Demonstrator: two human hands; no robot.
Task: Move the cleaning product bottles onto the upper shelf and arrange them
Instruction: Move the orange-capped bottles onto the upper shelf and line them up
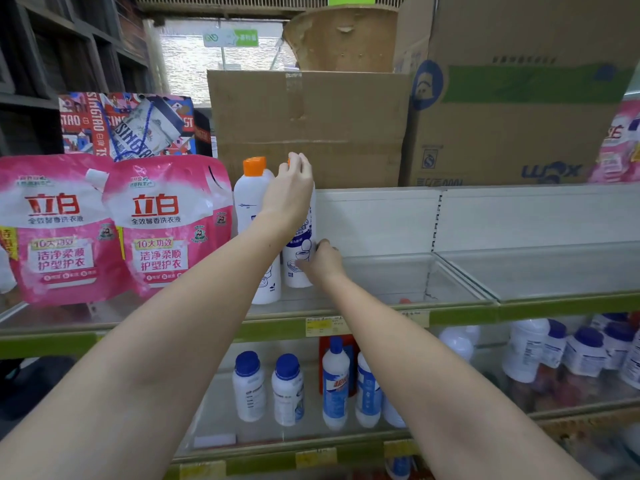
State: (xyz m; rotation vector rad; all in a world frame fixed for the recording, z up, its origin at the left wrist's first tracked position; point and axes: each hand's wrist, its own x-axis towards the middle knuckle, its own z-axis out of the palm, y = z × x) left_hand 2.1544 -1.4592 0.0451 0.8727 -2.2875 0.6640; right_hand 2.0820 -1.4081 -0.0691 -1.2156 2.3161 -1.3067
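Head view: left hand [291,188] gripped second bottle's [300,251] cap, right hand [320,259] pinched its base on upper shelf [381,299]; best seated upright, label out, touching first bottle [254,216].

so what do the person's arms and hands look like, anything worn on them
Both forearms are bare as far as the frame shows: no sleeves, gloves, watch or bracelet. No rings are visible on the left hand or the right hand, though some fingers are hidden.
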